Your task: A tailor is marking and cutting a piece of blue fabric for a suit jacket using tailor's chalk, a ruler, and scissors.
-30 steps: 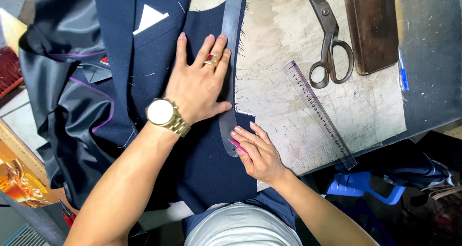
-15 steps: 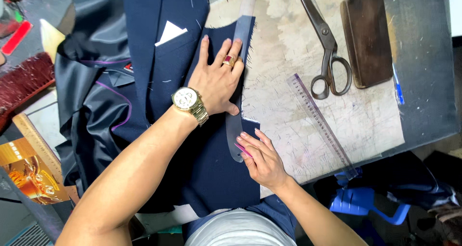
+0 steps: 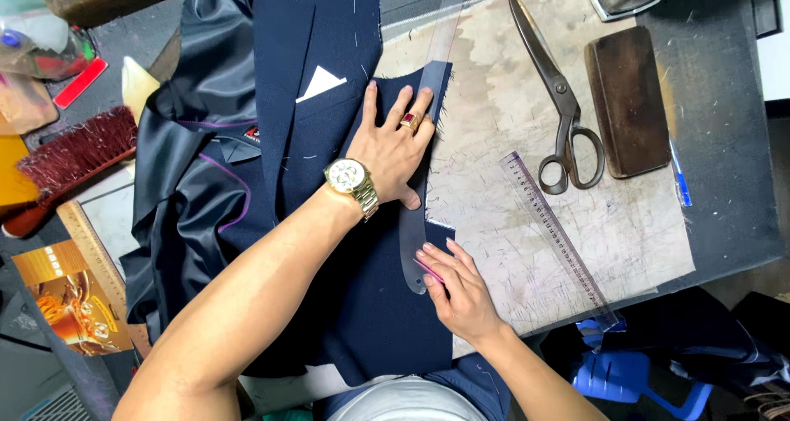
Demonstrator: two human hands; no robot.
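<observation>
A dark navy jacket piece [image 3: 329, 100] with a white pocket square lies spread on the worn cutting board [image 3: 510, 116]. My left hand [image 3: 391, 145], with a gold watch and a red ring, presses flat on a clear curved ruler [image 3: 424, 125] that runs along the cloth's right edge. My right hand [image 3: 457, 285] is at the ruler's lower end, pinching a small pink piece of chalk [image 3: 428, 269] against the cloth.
Large black scissors [image 3: 559, 100], a brown wooden block [image 3: 627, 100] and a clear straight ruler [image 3: 559, 236] lie on the board to the right. A red-bristled brush [image 3: 70, 162] and a wooden ruler [image 3: 90, 252] sit at the left. A blue stool [image 3: 625, 376] is below.
The view has shifted, so everything sits lower and to the right in frame. Both hands keep their places on the ruler and the cloth.
</observation>
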